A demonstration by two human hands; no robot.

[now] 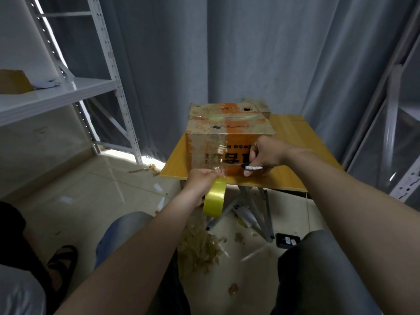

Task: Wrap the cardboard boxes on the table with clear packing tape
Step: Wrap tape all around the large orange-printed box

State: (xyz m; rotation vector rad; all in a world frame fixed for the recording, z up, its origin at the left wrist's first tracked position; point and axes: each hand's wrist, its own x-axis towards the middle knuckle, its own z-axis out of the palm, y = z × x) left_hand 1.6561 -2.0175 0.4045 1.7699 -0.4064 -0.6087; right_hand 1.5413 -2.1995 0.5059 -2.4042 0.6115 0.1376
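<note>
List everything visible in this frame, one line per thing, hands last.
Box: one, brown and orange, taped, on table near its front edge.
Second box: one, brown, behind the first, mostly hidden.
Table: one, yellow top, metal legs.
Tape roll: one, yellowish, in left hand, strip pulled to box front.
Cutter: one small tool, blue-white handle, probably a cutter, at box front.
Shelving: two, white, left and right.
Shelf box: one, brown, on left shelving.
Curtain: grey, behind table.
Scraps: many, clear-brownish, on floor.
Device: one, black, on floor by table leg.
Left hand: grip on tape roll.
Right hand: grip on cutter.
</note>
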